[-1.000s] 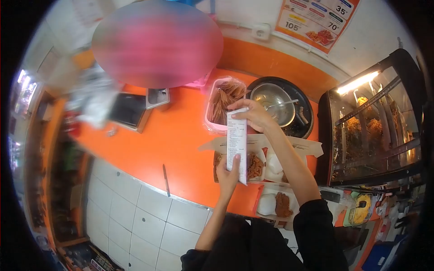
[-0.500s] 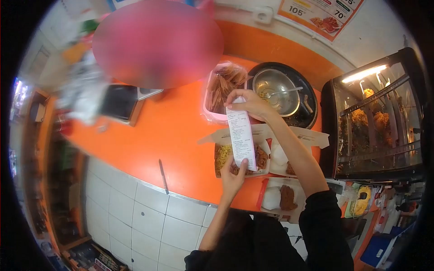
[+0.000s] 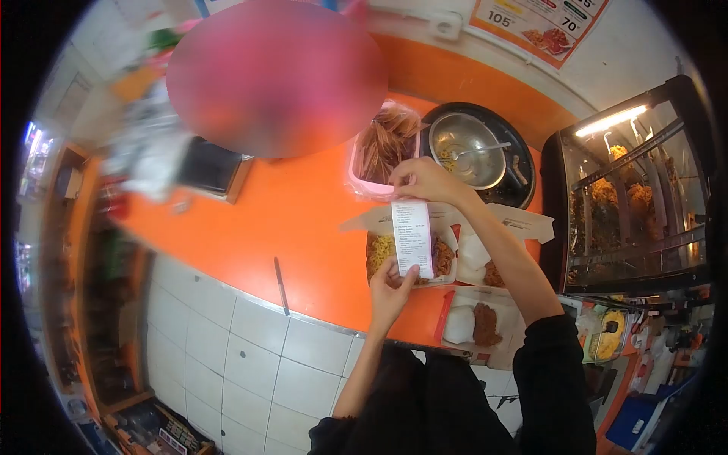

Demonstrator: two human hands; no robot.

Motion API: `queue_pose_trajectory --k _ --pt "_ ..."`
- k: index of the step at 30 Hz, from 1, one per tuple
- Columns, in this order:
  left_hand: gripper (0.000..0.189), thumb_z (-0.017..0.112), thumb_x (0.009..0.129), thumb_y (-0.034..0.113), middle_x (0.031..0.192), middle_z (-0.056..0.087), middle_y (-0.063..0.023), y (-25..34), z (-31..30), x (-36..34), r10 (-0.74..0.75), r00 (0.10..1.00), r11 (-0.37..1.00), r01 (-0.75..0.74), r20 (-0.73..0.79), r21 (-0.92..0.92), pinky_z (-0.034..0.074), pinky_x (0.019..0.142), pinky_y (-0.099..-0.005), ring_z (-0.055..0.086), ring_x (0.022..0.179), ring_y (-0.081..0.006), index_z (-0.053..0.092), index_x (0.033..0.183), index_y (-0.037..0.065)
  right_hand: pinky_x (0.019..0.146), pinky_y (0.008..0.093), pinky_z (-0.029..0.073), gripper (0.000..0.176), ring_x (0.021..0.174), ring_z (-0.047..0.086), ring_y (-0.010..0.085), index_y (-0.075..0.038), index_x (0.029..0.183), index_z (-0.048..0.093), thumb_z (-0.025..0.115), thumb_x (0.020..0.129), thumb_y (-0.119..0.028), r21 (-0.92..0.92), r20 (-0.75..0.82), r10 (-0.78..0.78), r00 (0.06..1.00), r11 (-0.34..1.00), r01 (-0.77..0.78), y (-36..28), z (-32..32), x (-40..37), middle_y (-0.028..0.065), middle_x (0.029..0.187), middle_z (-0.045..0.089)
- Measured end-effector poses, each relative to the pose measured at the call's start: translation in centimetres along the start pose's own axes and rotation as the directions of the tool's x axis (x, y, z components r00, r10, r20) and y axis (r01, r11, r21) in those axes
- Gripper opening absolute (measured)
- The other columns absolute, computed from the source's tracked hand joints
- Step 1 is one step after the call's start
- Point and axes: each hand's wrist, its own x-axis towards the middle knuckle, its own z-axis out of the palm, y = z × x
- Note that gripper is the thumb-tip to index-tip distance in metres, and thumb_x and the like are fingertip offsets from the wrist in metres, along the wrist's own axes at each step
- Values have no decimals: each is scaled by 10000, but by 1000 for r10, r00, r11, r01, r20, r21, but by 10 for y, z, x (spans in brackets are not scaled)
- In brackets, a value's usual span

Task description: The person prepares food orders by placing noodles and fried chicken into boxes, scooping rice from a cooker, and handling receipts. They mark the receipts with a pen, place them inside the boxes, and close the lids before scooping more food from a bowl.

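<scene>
A white printed receipt [image 3: 412, 241] is held up over the food boxes. My left hand [image 3: 390, 292] pinches its lower edge, thumb on the front. At the top edge is my right hand [image 3: 428, 182], its fingers curled onto the paper, which seems folded or bent back there. Below the receipt, an open carton box [image 3: 449, 279] holds yellow noodles [image 3: 379, 254] and brown pieces [image 3: 444, 262], partly covered. Beside it, a second box [image 3: 523, 221] with white rice [image 3: 472, 262] lies partly under my right forearm. A third box [image 3: 506, 350] nearer me holds rice [image 3: 458, 324] and a brown fried piece [image 3: 486, 324].
Behind my hands stand a pink-rimmed basket [image 3: 371, 187] of brown wrappers and a metal bowl [image 3: 485, 178] with a spoon on a black tray [image 3: 523, 197]. A lit glass food case [image 3: 629, 197] is at right. A pen [image 3: 281, 286] lies at the counter [image 3: 227, 227] edge.
The receipt shows a shorter length, its upper part no longer visible. My right hand has moved slightly down and right, closer to my left hand, which still pinches the lower edge.
</scene>
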Motion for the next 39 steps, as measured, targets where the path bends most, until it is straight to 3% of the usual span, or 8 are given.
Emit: queue_pose_trajectory --k 4,7,13,16,20,32,37,39 --pt "214 602 879 39 1008 645 -107 6 0 -3 -65 998 998 65 -18 -11 505 768 -235 611 900 -113 521 1061 -40 714 317 478 191 768 623 209 -25 909 677 637 803 -179 -109 -57 44 997 993 -50 -13 -8 -9 98 864 669" --pt "215 603 882 53 1003 645 -106 2 -3 -2 -54 998 999 54 -16 2 510 746 -231 615 889 -112 525 1060 -38 695 333 486 202 748 628 244 -28 908 687 627 813 -195 138 20 112 993 984 -114 -45 -21 -21 101 862 679" --pt "280 645 852 87 969 648 -115 14 -5 -4 143 976 928 -76 -162 365 510 696 -255 625 859 -153 536 1096 1 701 363 485 168 742 632 308 -59 879 701 597 797 -162 -186 54 62 997 981 -51 -46 -18 -36 139 794 666" --pt "319 664 824 108 905 638 -115 12 -28 -4 643 757 422 -227 -114 878 504 655 -300 624 790 -200 547 1106 15 711 403 485 156 741 621 324 -59 857 699 624 762 -157 -425 -104 -22 994 905 -24 -41 -2 -39 139 779 658" --pt "279 631 824 96 860 614 -125 -9 -58 -7 440 870 550 -67 -221 832 494 622 -328 608 727 -226 575 1076 -10 788 394 461 182 907 572 298 -40 891 666 623 787 -183 -362 -197 -59 979 932 -16 -35 11 -44 114 865 626" --pt "236 571 861 113 878 626 -162 -9 -97 35 301 933 531 9 -199 847 509 604 -323 631 724 -216 616 1034 -42 786 315 484 355 943 591 221 -30 1060 569 681 723 -17 24 -291 89 953 996 -86 -55 1 -49 95 1008 550" --pt "241 579 873 136 953 623 -162 24 -93 37 361 909 359 69 -206 931 506 720 -345 617 862 -220 618 1056 -15 802 267 496 311 914 598 155 2 1036 565 683 748 21 528 -381 222 897 849 14 -55 4 -44 56 981 573" --pt "243 590 878 166 988 616 -140 48 -77 29 403 901 534 -87 -162 841 482 774 -333 600 920 -218 610 1053 -3 805 268 506 305 930 594 151 8 1030 563 679 750 34 667 -295 217 931 744 38 -67 4 -42 63 1019 576"
